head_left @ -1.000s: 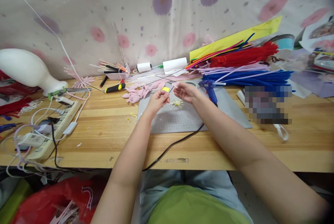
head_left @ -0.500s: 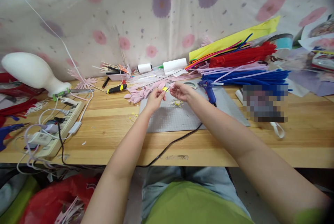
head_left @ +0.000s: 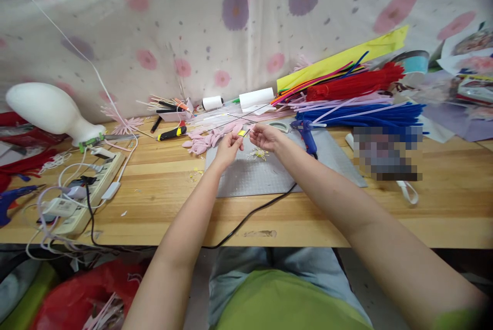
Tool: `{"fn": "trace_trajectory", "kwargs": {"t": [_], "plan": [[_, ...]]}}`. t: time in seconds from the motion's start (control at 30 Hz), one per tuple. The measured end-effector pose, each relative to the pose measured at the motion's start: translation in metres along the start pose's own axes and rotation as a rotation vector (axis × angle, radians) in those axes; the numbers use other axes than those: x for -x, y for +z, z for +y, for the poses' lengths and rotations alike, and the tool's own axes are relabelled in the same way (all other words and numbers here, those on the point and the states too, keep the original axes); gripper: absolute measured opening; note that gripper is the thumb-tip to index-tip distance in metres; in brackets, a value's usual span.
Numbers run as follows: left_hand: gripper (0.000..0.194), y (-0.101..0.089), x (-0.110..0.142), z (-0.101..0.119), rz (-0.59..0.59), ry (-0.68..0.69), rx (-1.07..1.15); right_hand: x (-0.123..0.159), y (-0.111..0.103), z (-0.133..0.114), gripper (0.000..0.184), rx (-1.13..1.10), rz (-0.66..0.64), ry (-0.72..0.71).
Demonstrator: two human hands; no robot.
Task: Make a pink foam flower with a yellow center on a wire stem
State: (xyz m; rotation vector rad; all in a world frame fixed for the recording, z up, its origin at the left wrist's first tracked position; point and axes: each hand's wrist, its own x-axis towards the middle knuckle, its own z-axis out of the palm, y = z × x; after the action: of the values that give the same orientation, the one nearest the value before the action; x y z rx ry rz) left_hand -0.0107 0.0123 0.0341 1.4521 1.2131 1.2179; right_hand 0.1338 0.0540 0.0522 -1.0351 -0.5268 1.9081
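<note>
My left hand (head_left: 228,146) and my right hand (head_left: 265,136) are raised close together over the grey cutting mat (head_left: 246,176). Both pinch a thin dark wire (head_left: 246,133) that runs between their fingertips; a small yellow piece (head_left: 242,133) shows just beyond them. Below the hands a small yellow-and-white tuft (head_left: 259,154) lies on the mat. A heap of pink petal shapes (head_left: 208,139) sits just left of the mat's far corner. A blue glue gun (head_left: 307,134) stands to the right of my right hand.
Bundles of blue, red and lilac pipe cleaners (head_left: 362,99) lie at the back right. A power strip (head_left: 87,186) with tangled cords sits at the left, beside a white foam form (head_left: 52,111). A black cable (head_left: 250,214) crosses the table's front edge. A yellow-black cutter (head_left: 170,133) lies behind.
Both hands have stayed together on the wire, shifting slightly left and away from me. The view has turned a little.
</note>
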Motion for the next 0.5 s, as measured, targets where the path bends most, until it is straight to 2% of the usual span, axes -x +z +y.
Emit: {"fn": "trace_trajectory", "kwargs": {"t": [0.13, 0.5], "plan": [[0.012, 0.0015, 0.0008, -0.0009, 0.005, -0.023, -0.001, -0.0018, -0.001, -0.0022, 0.024, -0.011, 0.005, 0.016], [0.018, 0.0039, -0.0011, -0.0034, -0.006, -0.01, 0.064, 0.0081, 0.0013, -0.0053, 0.022, -0.095, -0.027, 0.137]]}}
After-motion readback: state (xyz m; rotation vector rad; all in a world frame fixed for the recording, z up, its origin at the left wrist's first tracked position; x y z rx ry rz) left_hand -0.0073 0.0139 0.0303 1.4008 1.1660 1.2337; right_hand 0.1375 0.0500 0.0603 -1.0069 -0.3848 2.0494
